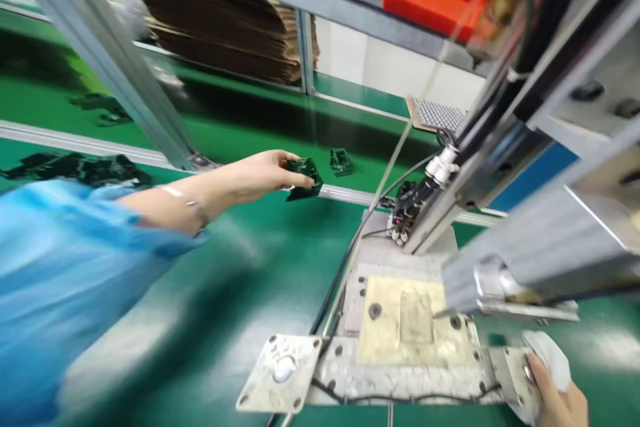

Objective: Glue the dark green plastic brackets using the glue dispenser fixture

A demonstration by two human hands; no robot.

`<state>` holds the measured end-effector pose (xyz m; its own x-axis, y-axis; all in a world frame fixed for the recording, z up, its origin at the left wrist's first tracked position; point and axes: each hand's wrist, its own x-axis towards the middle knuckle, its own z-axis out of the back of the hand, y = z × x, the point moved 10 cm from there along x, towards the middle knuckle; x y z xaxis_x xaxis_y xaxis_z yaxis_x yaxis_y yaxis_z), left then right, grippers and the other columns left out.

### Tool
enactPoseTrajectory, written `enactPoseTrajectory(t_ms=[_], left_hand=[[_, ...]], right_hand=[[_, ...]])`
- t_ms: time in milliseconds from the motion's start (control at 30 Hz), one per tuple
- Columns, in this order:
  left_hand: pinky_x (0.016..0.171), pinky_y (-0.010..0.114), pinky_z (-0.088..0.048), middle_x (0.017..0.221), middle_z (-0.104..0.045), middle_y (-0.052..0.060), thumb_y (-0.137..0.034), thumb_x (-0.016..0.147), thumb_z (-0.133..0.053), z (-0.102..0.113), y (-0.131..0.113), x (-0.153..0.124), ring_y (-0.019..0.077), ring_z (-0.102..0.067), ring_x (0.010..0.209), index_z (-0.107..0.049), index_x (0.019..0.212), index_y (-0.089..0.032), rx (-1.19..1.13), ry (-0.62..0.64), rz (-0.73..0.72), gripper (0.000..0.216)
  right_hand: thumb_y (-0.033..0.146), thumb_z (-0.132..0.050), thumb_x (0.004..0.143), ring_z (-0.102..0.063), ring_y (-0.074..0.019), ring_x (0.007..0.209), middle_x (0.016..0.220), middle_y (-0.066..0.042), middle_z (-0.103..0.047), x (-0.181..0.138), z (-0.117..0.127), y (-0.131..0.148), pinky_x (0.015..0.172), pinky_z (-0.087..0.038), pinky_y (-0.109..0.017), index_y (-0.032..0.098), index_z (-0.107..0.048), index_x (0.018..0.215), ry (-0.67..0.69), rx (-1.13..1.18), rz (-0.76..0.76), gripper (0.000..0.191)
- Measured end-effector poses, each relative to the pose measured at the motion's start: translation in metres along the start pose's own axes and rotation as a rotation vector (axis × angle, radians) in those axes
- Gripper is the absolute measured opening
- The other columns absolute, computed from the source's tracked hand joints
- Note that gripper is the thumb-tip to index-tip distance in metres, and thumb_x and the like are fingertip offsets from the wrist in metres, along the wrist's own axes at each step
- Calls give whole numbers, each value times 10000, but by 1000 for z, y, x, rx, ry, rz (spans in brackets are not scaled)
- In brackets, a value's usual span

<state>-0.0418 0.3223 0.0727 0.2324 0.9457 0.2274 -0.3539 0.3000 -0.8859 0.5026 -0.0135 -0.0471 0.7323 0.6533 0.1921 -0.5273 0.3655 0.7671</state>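
1. At far left, loose blue sleeve (90,260), and just beyond it a jumbled heap of glossy black plastic parts (100,170) on the green bench (280,260), too blurred to count.
2. Further right, left hand (270,172) stretched over the bench, palm down, grasping a molded black plastic piece (306,181) between thumb and fingers.
3. At those fingertips, the piece itself: held in the air near the metal rail (350,194), clear of the bench; shiny, almost black with a green sheen, small pale glints across its face; angular outline, thin-edged, with a sharp corner to the right and a straight, dark lower edge; upper left portion hidden by the fingers.
4. Just right of it, well within reach, a similar glossy part (341,162) lying alone on the green surface beyond the rail, showing folded-looking facets and bright edges.
5. Right of center, metal fixture base (400,377) with a yellowish plate (380,340) on top.
6. At lower right, right hand (560,400) beside a metal bracket (510,370), fingers against a white object (553,353); cannot tell whether gripping or merely resting.
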Motion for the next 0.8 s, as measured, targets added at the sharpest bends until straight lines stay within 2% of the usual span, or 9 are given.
enactPoseTrajectory(t_ms=[100, 200, 233, 300, 400, 500, 567, 667, 800], left_hand=[[708, 426, -596, 973, -755, 128, -368, 600, -823, -66, -41, -61, 285, -721, 839, -703, 1033, -137, -75, 242, 110, 506], [674, 438, -602, 1013, -757, 134, -306, 701, -768, -143, -73, -130, 296, -737, 864, -651, 1195, -218, -249, 591, 271, 515], [675, 434, -604, 979, -761, 125, -299, 716, -764, -162, -79, -148, 286, -739, 841, -653, 1188, -229, -278, 638, 329, 490], [693, 413, -608, 888, -759, 96, -295, 678, -806, -193, -81, -169, 263, -737, 797, -684, 1107, -221, -308, 642, 453, 452], [741, 373, -605, 787, -737, 52, -273, 593, -863, -227, -80, -176, 226, -722, 758, -716, 961, -194, -381, 587, 573, 404], [772, 370, -596, 785, -726, 44, -264, 590, -868, -248, -85, -168, 202, -703, 743, -714, 890, -187, -473, 597, 587, 346], [776, 373, -588, 823, -712, 47, -273, 603, -863, -252, -86, -160, 185, -682, 736, -695, 902, -182, -459, 604, 554, 355], [775, 388, -575, 851, -661, 37, -300, 611, -853, -248, -82, -146, 174, -649, 748, -629, 1010, -177, -331, 544, 444, 474], [818, 453, -561, 857, -617, 26, -366, 639, -818, -239, -78, -139, 211, -646, 815, -511, 1155, -190, -101, 441, 234, 625]], right_hand=[[701, -680, 603, -671, -311, 736, 766, -124, -705, 2, -4, -21, 662, -550, -386, 132, -741, 777, 14, 109, -77, 598], [601, -741, 648, -668, -323, 899, 932, -129, -718, 3, -11, -21, 790, -524, -406, 122, -731, 951, 24, 286, -52, 566], [579, -749, 661, -664, -320, 922, 963, -127, -716, 3, -13, -19, 803, -520, -409, 127, -726, 984, 31, 324, -43, 555], [545, -759, 677, -664, -311, 920, 975, -120, -714, 1, -15, -16, 795, -521, -408, 135, -721, 1011, 43, 380, -34, 530], [514, -767, 690, -667, -299, 891, 952, -109, -715, -1, -16, -12, 772, -527, -399, 139, -719, 1028, 69, 423, -19, 506], [511, -771, 686, -666, -296, 880, 932, -107, -714, -1, -16, -9, 764, -529, -400, 133, -717, 1039, 84, 449, -9, 520], [517, -774, 676, -665, -295, 875, 923, -107, -713, 0, -17, -9, 766, -528, -403, 132, -718, 1039, 87, 461, -14, 532], [522, -778, 675, -664, -287, 841, 892, -103, -712, 0, -20, -10, 742, -526, -391, 133, -719, 1016, 100, 460, -29, 521], [523, -777, 689, -660, -280, 827, 883, -99, -710, 0, -21, -13, 717, -516, -370, 132, -716, 995, 118, 449, -36, 500]])
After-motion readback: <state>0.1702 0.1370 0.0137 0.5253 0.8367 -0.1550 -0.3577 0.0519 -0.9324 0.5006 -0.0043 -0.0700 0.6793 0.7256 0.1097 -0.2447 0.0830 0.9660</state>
